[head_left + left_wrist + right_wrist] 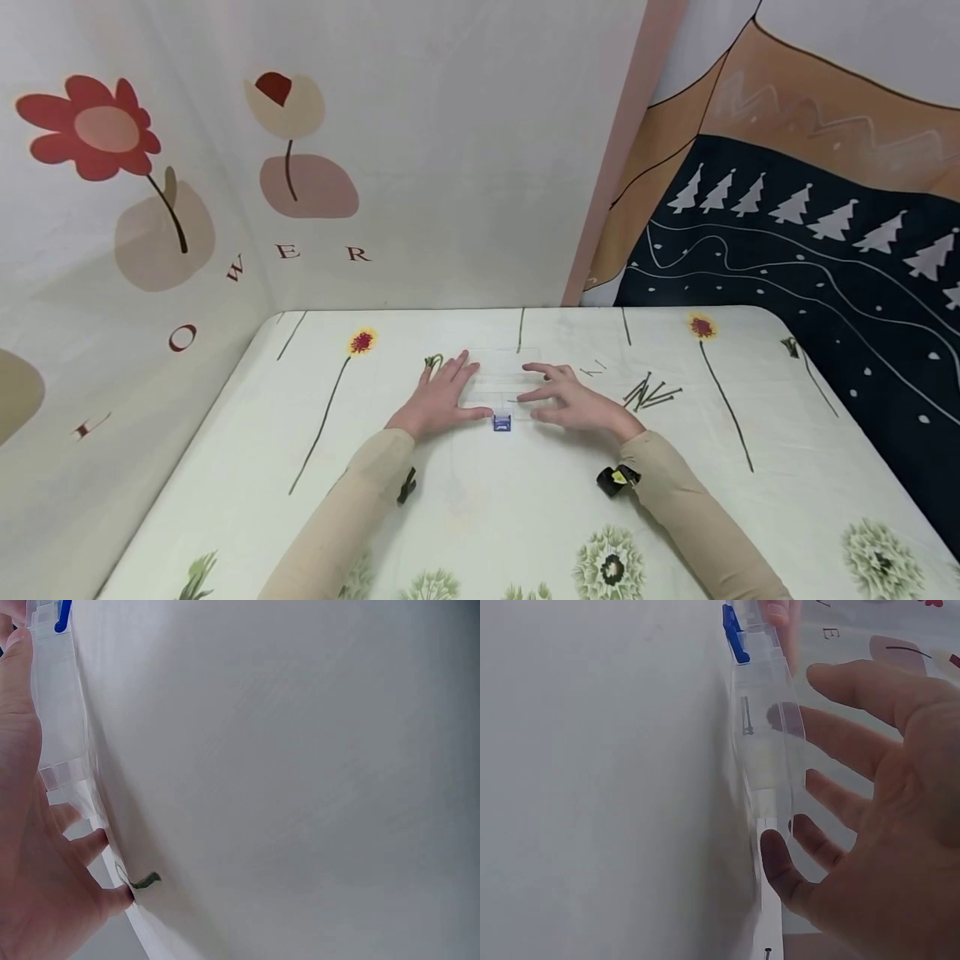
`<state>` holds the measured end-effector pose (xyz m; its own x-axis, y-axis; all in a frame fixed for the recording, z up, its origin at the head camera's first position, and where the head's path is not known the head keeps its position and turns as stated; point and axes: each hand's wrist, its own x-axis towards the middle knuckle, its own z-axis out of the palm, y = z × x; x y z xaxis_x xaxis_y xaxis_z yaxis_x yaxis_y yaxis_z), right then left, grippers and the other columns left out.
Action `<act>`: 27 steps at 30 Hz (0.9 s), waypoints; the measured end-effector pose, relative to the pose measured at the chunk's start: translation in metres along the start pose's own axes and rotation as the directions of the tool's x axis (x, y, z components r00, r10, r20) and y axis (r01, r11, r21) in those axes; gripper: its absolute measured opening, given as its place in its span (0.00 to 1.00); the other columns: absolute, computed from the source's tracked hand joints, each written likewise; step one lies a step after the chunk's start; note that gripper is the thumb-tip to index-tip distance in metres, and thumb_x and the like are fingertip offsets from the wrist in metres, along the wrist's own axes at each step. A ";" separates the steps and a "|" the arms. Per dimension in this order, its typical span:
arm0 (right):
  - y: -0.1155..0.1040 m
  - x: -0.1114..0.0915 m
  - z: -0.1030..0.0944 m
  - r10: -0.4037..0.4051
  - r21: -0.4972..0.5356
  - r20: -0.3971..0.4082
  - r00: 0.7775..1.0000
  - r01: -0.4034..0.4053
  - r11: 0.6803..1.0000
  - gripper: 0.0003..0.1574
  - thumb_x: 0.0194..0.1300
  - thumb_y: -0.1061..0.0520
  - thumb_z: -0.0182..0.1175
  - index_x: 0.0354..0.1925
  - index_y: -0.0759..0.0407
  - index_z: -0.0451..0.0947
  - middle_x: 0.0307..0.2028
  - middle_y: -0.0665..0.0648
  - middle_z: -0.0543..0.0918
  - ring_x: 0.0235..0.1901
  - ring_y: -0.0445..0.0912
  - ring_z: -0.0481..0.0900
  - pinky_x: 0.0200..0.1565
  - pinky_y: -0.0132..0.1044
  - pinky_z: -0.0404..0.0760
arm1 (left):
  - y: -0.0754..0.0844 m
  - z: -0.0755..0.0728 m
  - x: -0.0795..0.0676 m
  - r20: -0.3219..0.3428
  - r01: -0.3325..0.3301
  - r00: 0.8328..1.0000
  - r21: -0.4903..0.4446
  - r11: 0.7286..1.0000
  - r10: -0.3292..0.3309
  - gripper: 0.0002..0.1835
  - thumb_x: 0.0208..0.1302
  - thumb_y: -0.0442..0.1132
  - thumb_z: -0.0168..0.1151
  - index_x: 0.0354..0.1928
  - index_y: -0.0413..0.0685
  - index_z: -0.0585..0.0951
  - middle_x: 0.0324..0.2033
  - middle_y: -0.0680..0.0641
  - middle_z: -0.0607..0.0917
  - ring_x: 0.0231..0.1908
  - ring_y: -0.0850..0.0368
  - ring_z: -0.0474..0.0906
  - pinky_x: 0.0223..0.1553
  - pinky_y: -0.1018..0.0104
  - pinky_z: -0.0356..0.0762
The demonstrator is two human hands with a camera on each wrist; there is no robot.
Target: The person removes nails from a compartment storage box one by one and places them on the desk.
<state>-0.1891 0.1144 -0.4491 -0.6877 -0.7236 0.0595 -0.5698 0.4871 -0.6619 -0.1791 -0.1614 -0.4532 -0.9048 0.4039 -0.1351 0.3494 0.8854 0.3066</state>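
Observation:
A clear plastic box (495, 382) with a blue latch (502, 423) on its near side lies on the table between the two hands. At the box's left side is my left hand (442, 400), its fingers spread and its thumb beside the latch. My right hand (573, 404) is at the box's right side, fingers apart and stretched toward it. In the right wrist view a fingertip shows through the clear wall, and a thin dark nail or screw (746, 716) is visible in the box. Whether the right fingertips touch the box is hard to tell.
Several long nails or screws (651, 393) lie in a loose pile right of the right hand. A few smaller thin ones (592, 369) lie behind that hand. A flower-printed cloth (465, 517) covers the table, with printed curtains behind it.

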 end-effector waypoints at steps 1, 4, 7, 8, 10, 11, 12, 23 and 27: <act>0.000 0.000 0.000 0.004 -0.011 0.010 1.000 -0.003 1.000 0.21 0.64 0.55 0.62 0.55 0.55 0.82 0.71 0.60 0.58 0.63 0.60 0.53 0.59 0.59 0.59 | 0.000 0.000 0.000 -0.001 -0.001 1.000 0.000 1.000 0.001 0.51 0.58 0.73 0.53 0.75 0.49 0.56 0.75 0.44 0.45 0.72 0.43 0.45 0.67 0.36 0.38; -0.001 0.002 0.001 0.012 -0.040 0.040 0.999 -0.010 0.999 0.23 0.63 0.54 0.62 0.56 0.56 0.81 0.72 0.61 0.57 0.63 0.61 0.51 0.60 0.60 0.57 | 0.000 0.000 0.000 -0.001 -0.005 1.000 -0.006 1.000 0.005 0.51 0.58 0.73 0.53 0.75 0.49 0.56 0.75 0.43 0.45 0.72 0.43 0.44 0.67 0.36 0.38; -0.002 0.002 0.001 0.023 -0.055 0.049 0.999 -0.020 0.998 0.22 0.63 0.54 0.62 0.56 0.55 0.81 0.71 0.60 0.57 0.64 0.62 0.49 0.60 0.61 0.57 | 0.000 0.000 0.000 -0.003 -0.006 1.000 -0.010 1.000 0.006 0.51 0.58 0.73 0.53 0.75 0.48 0.56 0.75 0.43 0.46 0.72 0.43 0.45 0.67 0.36 0.38; -0.003 0.002 0.001 0.025 -0.052 0.047 0.999 -0.022 0.998 0.22 0.63 0.54 0.62 0.56 0.55 0.81 0.71 0.60 0.58 0.64 0.62 0.49 0.60 0.61 0.56 | 0.000 0.000 0.000 -0.003 -0.005 1.000 -0.009 1.000 0.005 0.51 0.58 0.73 0.53 0.75 0.48 0.56 0.75 0.43 0.46 0.73 0.44 0.45 0.67 0.36 0.38; -0.004 0.001 0.001 0.025 -0.047 0.041 0.999 -0.023 0.999 0.21 0.63 0.54 0.62 0.54 0.55 0.82 0.70 0.61 0.59 0.64 0.62 0.50 0.60 0.62 0.57 | 0.000 0.000 0.000 0.000 -0.001 1.000 -0.004 1.000 0.001 0.51 0.58 0.73 0.53 0.75 0.49 0.56 0.75 0.44 0.45 0.73 0.44 0.44 0.67 0.36 0.38; -0.004 0.000 0.000 0.027 -0.040 0.039 0.999 -0.025 0.999 0.20 0.64 0.53 0.62 0.54 0.55 0.82 0.70 0.61 0.59 0.64 0.62 0.50 0.60 0.62 0.56 | 0.000 -0.001 0.000 0.001 0.000 1.000 -0.004 1.000 0.000 0.51 0.58 0.73 0.53 0.75 0.49 0.56 0.75 0.44 0.45 0.73 0.44 0.44 0.67 0.36 0.38; -0.005 0.000 0.000 0.027 -0.035 0.035 0.999 -0.026 0.999 0.19 0.64 0.53 0.62 0.53 0.55 0.83 0.70 0.61 0.59 0.64 0.62 0.50 0.60 0.62 0.57 | 0.000 -0.001 0.000 0.003 0.002 1.000 -0.003 1.000 -0.002 0.51 0.58 0.72 0.53 0.75 0.49 0.56 0.75 0.44 0.45 0.73 0.44 0.44 0.67 0.36 0.38; -0.002 0.000 0.001 0.056 0.005 -0.015 0.998 -0.056 0.998 0.15 0.65 0.55 0.61 0.49 0.54 0.84 0.67 0.59 0.63 0.63 0.58 0.55 0.60 0.59 0.59 | 0.000 0.000 0.000 -0.002 -0.002 1.000 -0.005 1.000 0.002 0.51 0.58 0.72 0.54 0.75 0.49 0.57 0.75 0.43 0.46 0.72 0.44 0.46 0.66 0.35 0.39; -0.002 0.001 0.000 0.050 -0.012 -0.012 0.999 -0.050 0.999 0.14 0.66 0.55 0.60 0.48 0.54 0.85 0.67 0.59 0.63 0.62 0.58 0.56 0.60 0.59 0.60 | -0.001 0.001 0.001 -0.004 0.001 1.000 -0.006 1.000 -0.001 0.51 0.58 0.73 0.53 0.75 0.49 0.57 0.75 0.44 0.46 0.72 0.44 0.46 0.66 0.35 0.39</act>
<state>-0.1884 0.1128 -0.4481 -0.7204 -0.6927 0.0356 -0.5402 0.5282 -0.6551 -0.1797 -0.1615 -0.4541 -0.9063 0.4017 -0.1315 0.3468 0.8846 0.3117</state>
